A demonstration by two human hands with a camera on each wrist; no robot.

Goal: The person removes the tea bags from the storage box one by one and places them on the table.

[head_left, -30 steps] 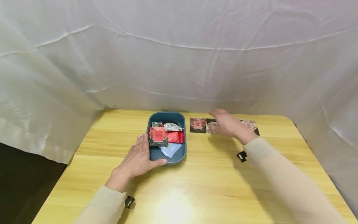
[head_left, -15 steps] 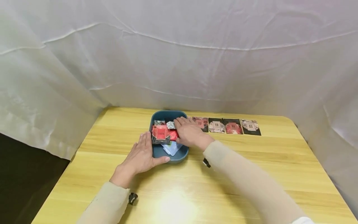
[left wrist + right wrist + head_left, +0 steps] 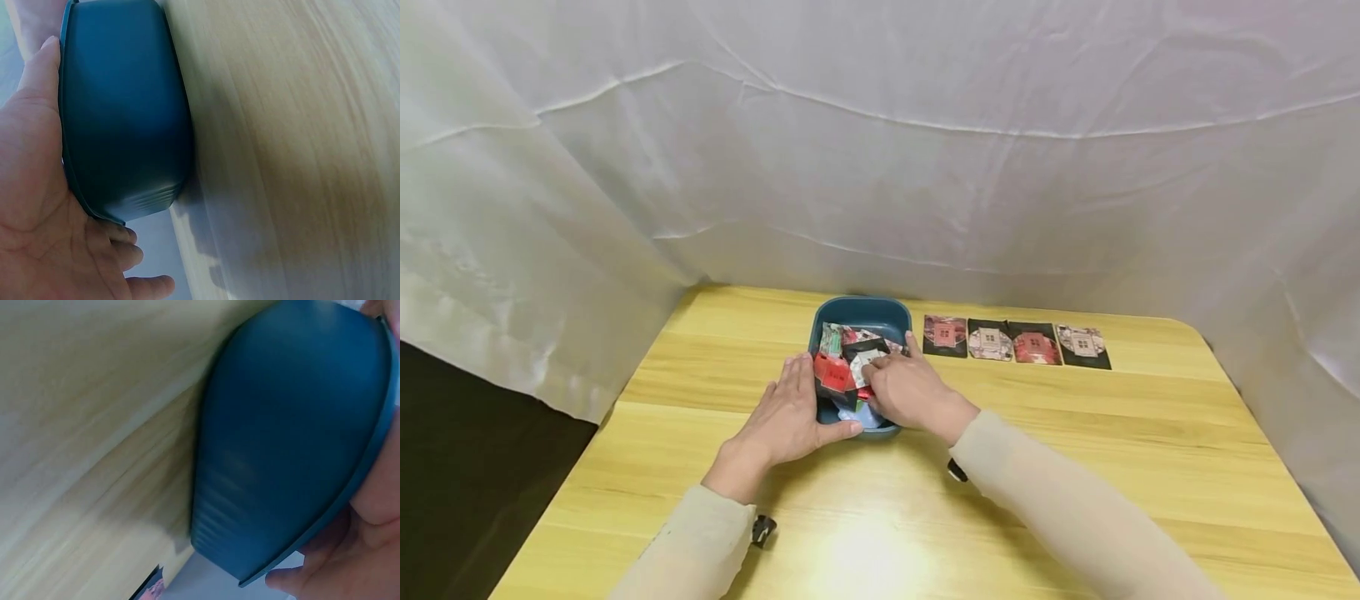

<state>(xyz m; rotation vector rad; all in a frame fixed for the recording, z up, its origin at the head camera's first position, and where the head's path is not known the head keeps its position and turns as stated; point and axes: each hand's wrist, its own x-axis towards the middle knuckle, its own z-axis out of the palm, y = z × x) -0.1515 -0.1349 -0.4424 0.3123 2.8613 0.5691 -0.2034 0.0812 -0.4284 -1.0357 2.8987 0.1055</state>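
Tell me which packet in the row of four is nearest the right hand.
The leftmost packet, next to the blue bin; the other three lie farther from the right hand.

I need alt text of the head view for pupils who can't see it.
A person's right hand reaches into a blue bin of packets while the left hand touches its rim. Four sachets lie in a row to the bin's right on a table.

legible text: none | boxed packets point(image 3: 835, 375), row packets point(image 3: 945, 335): print too small
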